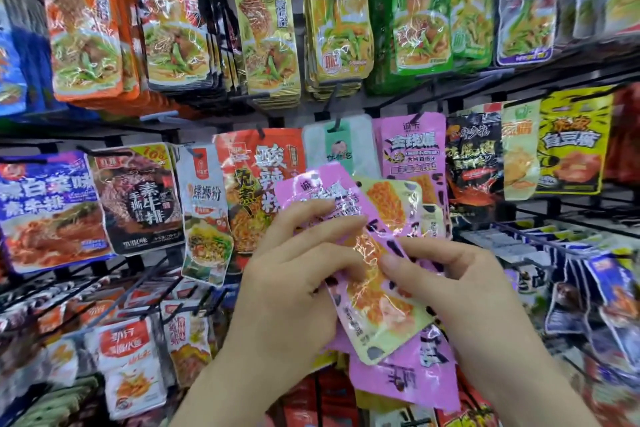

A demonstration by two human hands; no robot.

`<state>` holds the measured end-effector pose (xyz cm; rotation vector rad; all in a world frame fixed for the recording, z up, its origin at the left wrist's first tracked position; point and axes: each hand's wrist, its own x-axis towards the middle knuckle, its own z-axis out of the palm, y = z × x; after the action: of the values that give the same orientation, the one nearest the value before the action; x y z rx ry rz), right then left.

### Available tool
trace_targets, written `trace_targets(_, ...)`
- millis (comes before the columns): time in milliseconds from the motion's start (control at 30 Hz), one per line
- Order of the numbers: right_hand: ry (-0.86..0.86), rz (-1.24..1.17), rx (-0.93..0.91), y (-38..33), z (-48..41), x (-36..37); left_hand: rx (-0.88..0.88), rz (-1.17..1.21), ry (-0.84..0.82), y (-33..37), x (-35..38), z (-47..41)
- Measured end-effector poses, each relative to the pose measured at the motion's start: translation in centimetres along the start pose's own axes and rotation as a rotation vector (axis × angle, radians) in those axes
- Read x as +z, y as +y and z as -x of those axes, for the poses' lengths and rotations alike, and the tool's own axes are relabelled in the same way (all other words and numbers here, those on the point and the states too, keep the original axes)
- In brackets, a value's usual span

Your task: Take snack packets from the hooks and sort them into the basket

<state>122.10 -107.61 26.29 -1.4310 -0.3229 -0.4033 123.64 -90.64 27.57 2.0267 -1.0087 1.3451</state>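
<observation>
- My left hand (294,274) is at the left edge of the bunch. The fingers lie across the front of the pink packets (415,374) and curl over them. My thumb is hidden, so I can't say where it sits.
- The packets are fanned out between both hands, in front of the middle of the rack and around chest height in my view.
- My right hand (464,291) is on the right side. The thumb pinches down on the front packet (377,308), the one with the orange snack showing, and the rest of my fingers are tucked behind the bunch.
- The front packet's long axis runs diagonally, top end toward upper left and bottom end toward lower right. The pink one under it tilts the same way and sticks out past my right wrist. Another spreads up toward the right, so it's a messy fan rather than a neat stack.
- All faces point at me, with the print sideways-ish.
- Behind everything is a black wire rack (519,87) full of hooks.
- The top row has orange packets (86,28) on the left, then gold ones (266,28), then green ones (422,10).
- The middle row has a blue packet (45,211), a red one (256,177), more pink ones still hanging (410,146) just above my bunch, and a yellow one (571,146) at far right.
</observation>
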Motion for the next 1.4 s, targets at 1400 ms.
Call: trace_targets(1400,0.385,0.66,-0.543,0.6,-4.0,-8.9,-0.369,0.122,0.067,-0.7,7.5,-14.4)
